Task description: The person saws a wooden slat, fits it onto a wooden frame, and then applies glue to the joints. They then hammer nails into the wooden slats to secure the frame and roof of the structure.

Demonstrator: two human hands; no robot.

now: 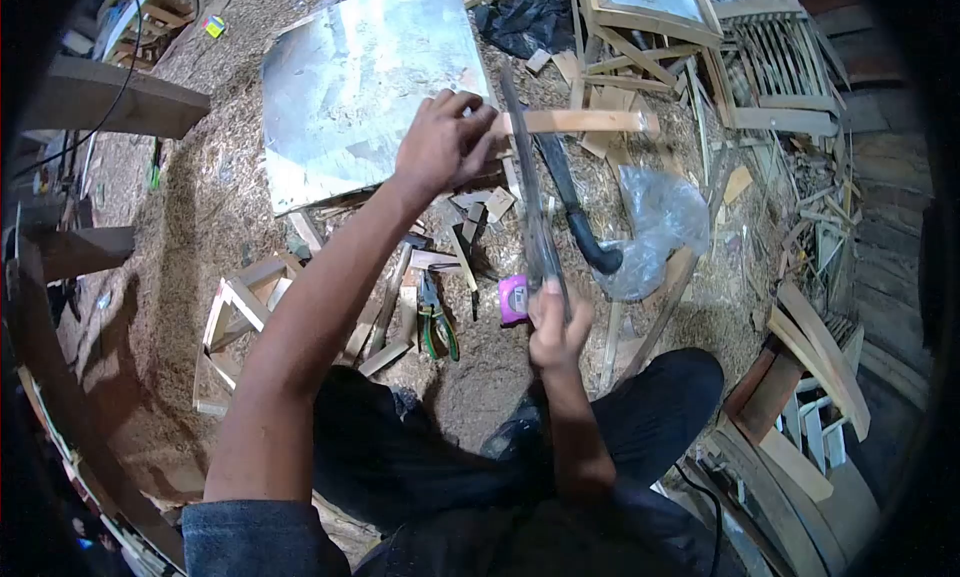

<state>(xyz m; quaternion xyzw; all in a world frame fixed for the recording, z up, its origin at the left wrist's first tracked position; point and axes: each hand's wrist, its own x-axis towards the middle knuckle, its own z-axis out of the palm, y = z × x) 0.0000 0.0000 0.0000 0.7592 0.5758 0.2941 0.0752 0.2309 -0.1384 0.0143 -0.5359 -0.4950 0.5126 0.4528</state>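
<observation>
My left hand (450, 142) is closed around the near end of a light wooden strip (590, 122), which points to the right over the ground. In my right hand (560, 327) is a long saw-like metal blade (532, 197), seen nearly edge-on. Its upper part crosses the strip just right of my left fingers. A pink tape measure (513, 299) shows beside my right hand. Pliers (432, 317) with green-and-black handles lie left of it among wood offcuts (385, 357). Right of the blade is a black tool with a curved handle (575, 212), partly over clear plastic (660, 227).
A large pale board (370, 87) lies ahead on ground covered with wood shavings (215, 237). A black plastic bag (525, 17) sits behind it. Wooden frames (655, 22) pile up at the right, and a small wooden frame (235, 312) stands at the left. My legs (650, 417) are folded close.
</observation>
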